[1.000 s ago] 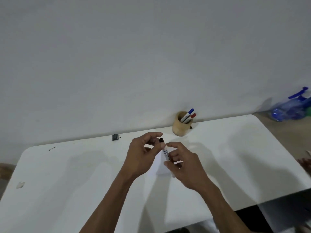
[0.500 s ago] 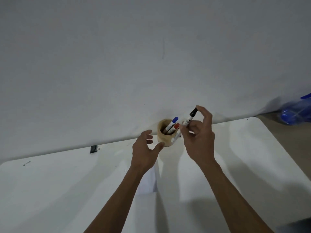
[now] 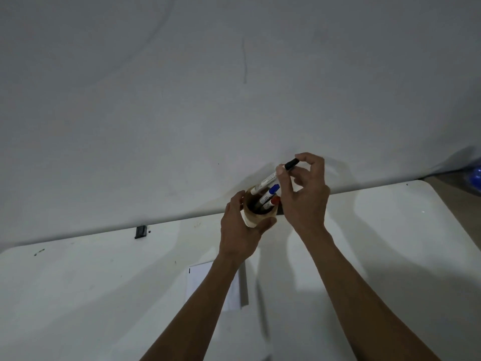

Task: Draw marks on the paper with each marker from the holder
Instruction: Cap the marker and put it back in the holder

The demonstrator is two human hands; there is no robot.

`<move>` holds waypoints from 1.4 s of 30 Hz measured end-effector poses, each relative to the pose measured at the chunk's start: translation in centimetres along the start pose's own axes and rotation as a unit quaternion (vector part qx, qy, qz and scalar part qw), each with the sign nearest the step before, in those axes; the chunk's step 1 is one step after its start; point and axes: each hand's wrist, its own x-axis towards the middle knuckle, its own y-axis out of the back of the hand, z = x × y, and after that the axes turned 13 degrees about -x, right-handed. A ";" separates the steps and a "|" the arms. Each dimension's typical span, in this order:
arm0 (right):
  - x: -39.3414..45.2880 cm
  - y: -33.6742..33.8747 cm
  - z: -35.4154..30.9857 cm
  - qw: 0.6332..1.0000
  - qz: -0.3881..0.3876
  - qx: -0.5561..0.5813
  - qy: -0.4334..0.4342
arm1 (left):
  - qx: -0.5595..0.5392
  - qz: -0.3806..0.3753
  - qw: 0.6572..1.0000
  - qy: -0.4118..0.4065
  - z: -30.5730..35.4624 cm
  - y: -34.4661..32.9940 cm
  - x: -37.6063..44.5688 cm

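A tan wooden holder (image 3: 254, 219) stands at the table's far edge, tilted toward me, with my left hand (image 3: 240, 231) wrapped around its side. Inside it lean a blue-capped marker (image 3: 270, 192) and a red-capped marker (image 3: 272, 202). My right hand (image 3: 305, 198) pinches a black-capped marker (image 3: 273, 177) near its cap, its lower end at the holder's mouth. A white sheet of paper (image 3: 199, 282) lies on the table (image 3: 91, 295) under my left forearm, with a short black mark near its top left corner.
A plain white wall rises right behind the table. A small black clip (image 3: 140, 231) sits on the far table edge to the left. A blue object (image 3: 475, 177) shows at the right border, beyond the table's rounded right corner (image 3: 421, 185).
My left hand has closed around the holder and tipped it. My right hand has brought the black-capped marker down so its lower end meets the holder's mouth. The camera has moved closer.
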 end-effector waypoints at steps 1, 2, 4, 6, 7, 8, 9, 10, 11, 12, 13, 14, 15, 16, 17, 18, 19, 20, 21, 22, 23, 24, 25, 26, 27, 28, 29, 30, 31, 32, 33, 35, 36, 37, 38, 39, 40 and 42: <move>0.1 0.1 0.2 1.000 0.002 -0.008 0.001 | -0.002 0.001 1.000 -0.002 -0.1 -0.1 0.1; 0.2 0.2 0.5 1.000 0.005 -0.014 0.003 | -0.004 0.001 1.000 -0.006 -0.2 -0.2 0.1; 0.0 0.2 0.9 1.000 0.008 -0.026 0.010 | -0.003 0.002 1.000 -0.012 -0.4 -0.2 0.2; -0.3 -0.1 1.2 0.999 -0.001 -0.036 0.010 | 0.000 0.007 1.000 -0.015 -0.7 -0.2 0.3; -0.5 -0.4 1.3 0.999 -0.011 -0.039 0.004 | 0.000 0.009 1.000 -0.019 -0.8 -0.2 0.4; -0.7 -0.7 1.4 0.999 -0.025 -0.042 -0.004 | 0.001 0.011 1.000 -0.021 -0.9 -0.2 0.4; -0.9 -1.0 1.6 0.998 -0.039 -0.046 -0.014 | 0.000 0.010 1.000 -0.022 -0.9 -0.1 0.4; -1.1 -1.3 1.7 0.997 -0.051 -0.051 -0.022 | -0.001 0.011 1.000 -0.024 -1.0 -0.1 0.4; -1.2 -1.6 1.9 0.996 -0.058 -0.057 -0.027 | -0.002 0.012 1.000 -0.026 -1.0 -0.1 0.4; -1.3 -1.8 2.1 0.996 -0.059 -0.063 -0.030 | -0.005 0.012 1.000 -0.029 -1.0 0.0 0.3; -1.3 -2.0 2.2 0.996 -0.055 -0.070 -0.030 | -0.008 0.013 0.999 -0.031 -1.0 0.0 0.3; -1.2 -2.1 2.3 0.995 -0.049 -0.082 -0.028 | -0.009 0.013 0.999 -0.034 -1.0 0.0 0.3; -1.2 -2.2 2.5 0.994 -0.045 -0.096 -0.026 | -0.008 0.013 0.999 -0.036 -1.0 0.0 0.4; -1.1 -2.3 2.5 0.993 -0.044 -0.109 -0.022 | -0.006 0.012 0.999 -0.038 -1.0 0.0 0.4; -1.1 -2.4 2.7 0.992 -0.045 -0.120 -0.019 | -0.006 0.011 0.999 -0.041 -0.9 -0.1 0.4; -1.0 -2.4 2.7 0.991 -0.046 -0.127 -0.017 | -0.006 0.011 0.999 -0.043 -0.9 -0.1 0.4; -1.0 -2.4 2.7 0.990 -0.046 -0.131 -0.015 | -0.006 0.011 0.999 -0.046 -0.9 -0.1 0.4; -1.0 -2.4 2.8 0.990 -0.047 -0.133 -0.014 | -0.007 0.012 0.999 -0.045 -1.0 0.0 0.4; -0.9 -2.3 2.7 0.990 -0.047 -0.132 -0.015 | -0.009 0.012 0.999 -0.044 -1.0 0.0 0.4; -0.9 -2.2 2.7 0.990 -0.048 -0.128 -0.018 | -0.013 0.012 0.999 -0.041 -1.1 0.0 0.4; -0.9 -2.0 2.6 0.991 -0.050 -0.120 -0.026 | -0.017 0.011 0.999 -0.037 -1.2 0.0 0.4; -1.0 -1.6 2.4 0.992 -0.051 -0.105 -0.039 | -0.022 0.011 0.999 -0.032 -1.3 0.0 0.5; -1.1 -1.2 2.3 0.993 -0.050 -0.089 -0.057 | -0.025 0.011 0.999 -0.029 -1.4 -0.1 0.5; -1.3 -0.8 2.3 0.994 -0.044 -0.075 -0.071 | -0.029 0.011 0.999 -0.027 -1.4 -0.1 0.6; -1.7 -0.4 2.3 0.994 -0.039 -0.066 -0.079 | -0.034 0.013 0.999 -0.026 -1.5 0.0 0.6; -2.3 -0.2 2.4 0.994 -0.036 -0.062 -0.081 | -0.043 0.014 0.999 -0.027 -1.6 0.0 0.6; -2.8 -0.1 2.5 0.994 -0.039 -0.064 -0.077 | -0.050 0.017 0.998 -0.029 -1.7 0.0 0.6; -3.4 -0.1 2.6 0.994 -0.044 -0.069 -0.072 | -0.055 0.018 0.998 -0.033 -1.6 0.0 0.6; -3.9 -0.2 2.7 0.994 -0.046 -0.071 -0.065 | -0.056 0.017 0.998 -0.036 -1.5 0.1 0.6; -4.2 -0.4 2.8 0.995 -0.045 -0.070 -0.059 | -0.060 0.014 0.997 -0.038 -1.4 0.1 0.5; -4.3 -0.6 2.9 0.996 -0.042 -0.067 -0.051 | -0.064 0.012 0.997 -0.039 -1.3 0.1 0.5; -4.3 -0.7 2.6 0.997 -0.036 -0.066 -0.025 | -0.072 0.009 0.997 -0.040 -1.4 0.1 0.5; -4.3 -0.8 2.6 0.997 -0.032 -0.075 -0.002 | -0.075 0.007 0.996 -0.042 -1.4 0.1 0.5; -4.3 -0.8 2.6 0.995 -0.027 -0.091 0.026 | -0.077 0.006 0.996 -0.045 -1.5 0.1 0.5; -4.4 -0.8 2.8 0.992 -0.022 -0.111 0.051 | -0.078 0.006 0.996 -0.047 -1.5 0.1 0.5; -4.6 -0.9 2.9 0.989 -0.017 -0.128 0.071 | -0.078 0.005 0.996 -0.050 -1.5 0.1 0.5; -4.7 -1.0 3.0 0.986 -0.013 -0.138 0.087 | -0.077 0.005 0.996 -0.052 -1.4 0.1 0.5; -4.9 -1.0 3.4 0.981 -0.012 -0.153 0.120 | -0.076 0.006 0.996 -0.052 -1.3 0.1 0.4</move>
